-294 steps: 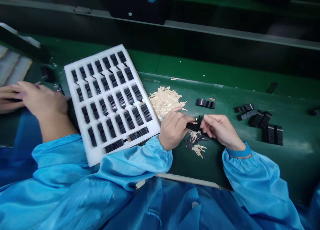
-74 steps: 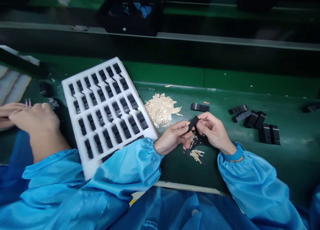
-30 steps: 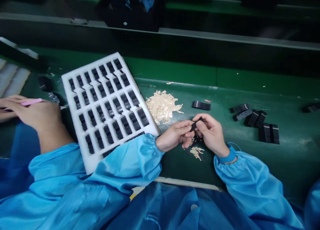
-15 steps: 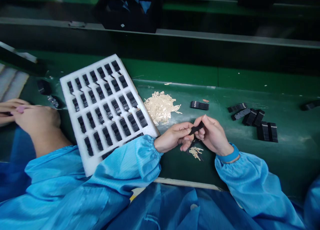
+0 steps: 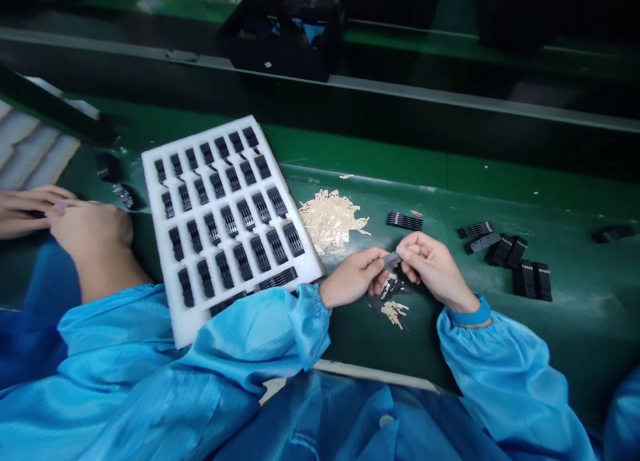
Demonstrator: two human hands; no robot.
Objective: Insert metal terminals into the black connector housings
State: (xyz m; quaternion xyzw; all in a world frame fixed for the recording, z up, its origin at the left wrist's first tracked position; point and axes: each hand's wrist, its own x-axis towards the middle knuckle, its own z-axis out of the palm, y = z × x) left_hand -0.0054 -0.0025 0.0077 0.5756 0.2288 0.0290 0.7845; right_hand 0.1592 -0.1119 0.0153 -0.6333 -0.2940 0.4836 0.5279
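My left hand (image 5: 354,279) and my right hand (image 5: 431,265) meet over the green bench and pinch one small black plastic part (image 5: 391,261) between their fingertips. Both hands are closed on it. Just below them lies a small scatter of black and cream bits (image 5: 393,301). A heap of cream strips (image 5: 333,218) lies behind my left hand. A white foam tray (image 5: 165,314) with rows of black parts in its slots sits to the left, partly under my left sleeve.
Loose black parts lie to the right (image 5: 515,261), and one black comb-like piece (image 5: 405,221) sits behind my hands. A co-worker's hands (image 5: 75,224) in blue sleeves work at the far left. A metal rail (image 5: 450,104) runs along the back.
My hands have kept turning the black part between the fingertips; it now shows shorter, end-on. The view shifted slightly right and down. The co-worker's hands moved a little.
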